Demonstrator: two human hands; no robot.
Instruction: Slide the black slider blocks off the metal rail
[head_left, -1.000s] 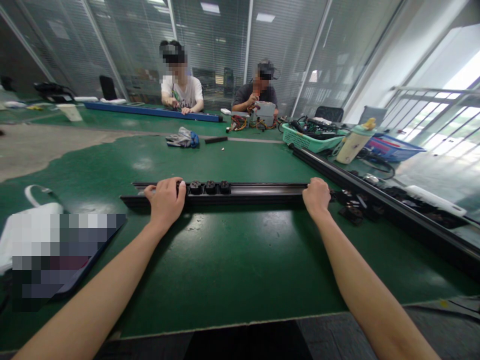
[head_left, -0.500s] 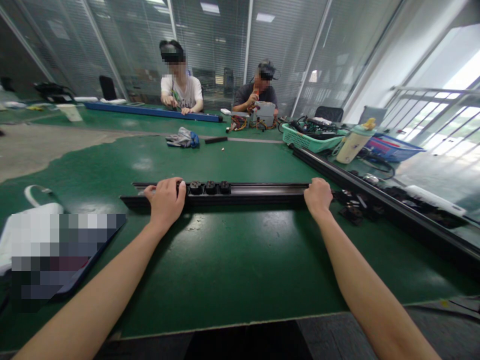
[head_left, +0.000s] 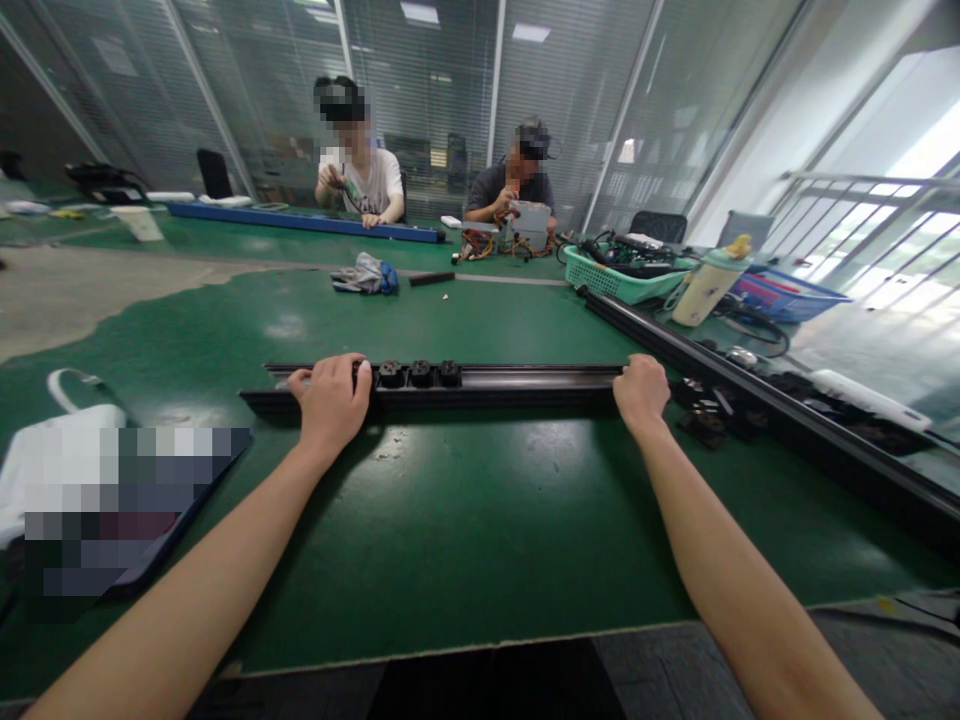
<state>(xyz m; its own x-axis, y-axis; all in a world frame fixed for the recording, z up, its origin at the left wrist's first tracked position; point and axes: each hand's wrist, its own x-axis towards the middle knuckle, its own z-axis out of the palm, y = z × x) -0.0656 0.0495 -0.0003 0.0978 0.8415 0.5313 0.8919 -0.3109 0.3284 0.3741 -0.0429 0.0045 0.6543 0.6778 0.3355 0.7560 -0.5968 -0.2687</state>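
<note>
A black channel-shaped metal rail [head_left: 525,398] lies across the table in front of me. Three round black socket modules [head_left: 420,374] sit side by side in its open channel, right of my left hand. My left hand [head_left: 330,405] is wrapped over the rail's left part, its thumb along the near side and its fingers over the top; part of another dark module shows beside the thumb. At the rail's right end my right hand [head_left: 642,392] is closed in a fist around the end. Its fingertips are hidden. Between the modules and my right hand the channel's shiny floor is visible.
A longer black rail [head_left: 750,385] runs diagonally on the right, with loose black parts [head_left: 705,410] beside it. Beyond are a green basket [head_left: 622,280], a bottle [head_left: 709,290] and a glove [head_left: 366,274]. Two people work across the table [head_left: 480,540]. A pixelated object [head_left: 142,510] lies left.
My right hand has shifted slightly to the right at the rail's end. My left hand and the modules stay in place. Across the table, one person's hand has risen.
</note>
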